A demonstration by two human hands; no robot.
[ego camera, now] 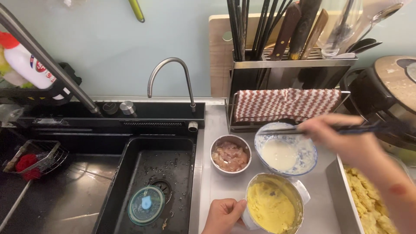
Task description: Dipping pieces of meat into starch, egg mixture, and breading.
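My left hand grips the near side of a metal cup holding yellow batter, at the counter's front edge. My right hand holds dark chopsticks level over a blue patterned bowl with white liquid in it; the chopstick tips reach the bowl's far left rim. To the left of that bowl stands a small steel bowl of raw meat pieces. A metal tray with yellow coated pieces lies at the right, partly under my right forearm.
A dark sink with a round drain cover lies to the left, a curved tap behind it. A striped cloth hangs on a rack of knives and chopsticks. A cooker stands at the right.
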